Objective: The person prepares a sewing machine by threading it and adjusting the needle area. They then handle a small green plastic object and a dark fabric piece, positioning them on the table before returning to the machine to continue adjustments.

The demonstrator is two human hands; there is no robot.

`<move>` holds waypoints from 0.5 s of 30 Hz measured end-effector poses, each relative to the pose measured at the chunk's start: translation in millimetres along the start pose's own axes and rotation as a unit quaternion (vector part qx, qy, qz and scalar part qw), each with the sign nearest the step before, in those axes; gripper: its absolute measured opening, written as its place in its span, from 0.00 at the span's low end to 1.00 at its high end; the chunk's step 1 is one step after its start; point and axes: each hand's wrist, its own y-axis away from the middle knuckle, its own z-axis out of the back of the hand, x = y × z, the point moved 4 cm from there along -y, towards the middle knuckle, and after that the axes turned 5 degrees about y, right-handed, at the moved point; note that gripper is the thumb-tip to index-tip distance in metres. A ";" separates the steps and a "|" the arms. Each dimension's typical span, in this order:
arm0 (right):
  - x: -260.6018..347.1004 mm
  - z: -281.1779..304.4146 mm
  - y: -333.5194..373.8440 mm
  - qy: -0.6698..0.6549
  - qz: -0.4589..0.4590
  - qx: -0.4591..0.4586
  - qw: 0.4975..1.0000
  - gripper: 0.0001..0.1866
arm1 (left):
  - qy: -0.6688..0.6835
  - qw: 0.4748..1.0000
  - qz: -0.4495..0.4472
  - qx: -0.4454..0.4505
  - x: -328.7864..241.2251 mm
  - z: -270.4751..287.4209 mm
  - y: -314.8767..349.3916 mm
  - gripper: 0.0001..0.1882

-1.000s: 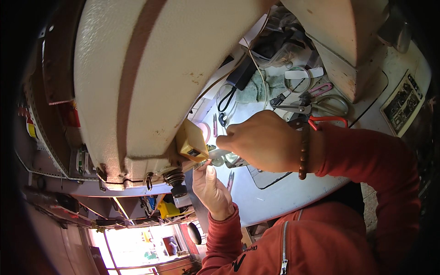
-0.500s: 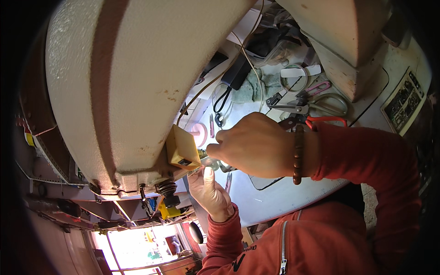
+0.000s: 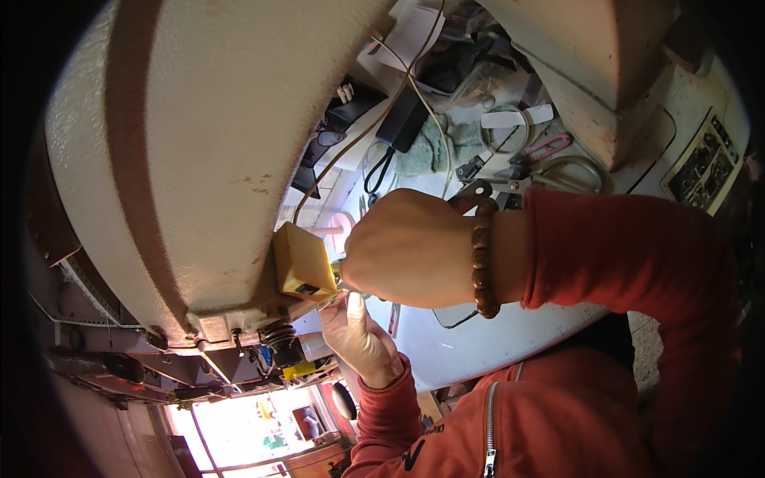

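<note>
My right hand, with a beaded bracelet on its wrist, is closed beside a small yellow box fixed to a big cream machine arm, which looks like a sewing machine's. The back of the hand hides its fingertips and whatever they hold. Just below, my left hand has its thumb up and its fingertips pinched together under the box. What lies between them is too small to make out. Behind my right wrist shows a dark flat piece with a hole; I cannot tell whether I hold it.
On the pale tabletop lie scissors, a pink-handled tool, a white ring, a green cloth and a black strapped case. A cable runs to the box. Beyond, a cream machine column stands.
My right hand has moved left, closer to the yellow box and over my left fingertips. My right sleeve now covers the red handle that showed beside it. The whole view has shifted slightly.
</note>
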 end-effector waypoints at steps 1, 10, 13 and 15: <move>0.3 -0.9 -0.2 0.002 -0.003 0.006 1.000 0.05 | 0.003 1.000 -0.005 -0.005 -0.5 0.2 0.5 0.12; 6.7 -4.5 0.3 -0.005 0.025 -0.077 0.997 0.04 | 0.010 0.999 0.009 0.044 -2.0 -3.9 -0.9 0.17; 14.1 -15.1 -0.8 0.024 -0.020 -0.043 0.999 0.04 | 0.017 0.999 0.017 0.028 -2.1 -3.3 2.7 0.13; 18.4 -16.4 3.0 0.057 0.026 -0.064 0.996 0.04 | 0.043 0.996 0.035 0.076 -4.0 -4.9 2.1 0.14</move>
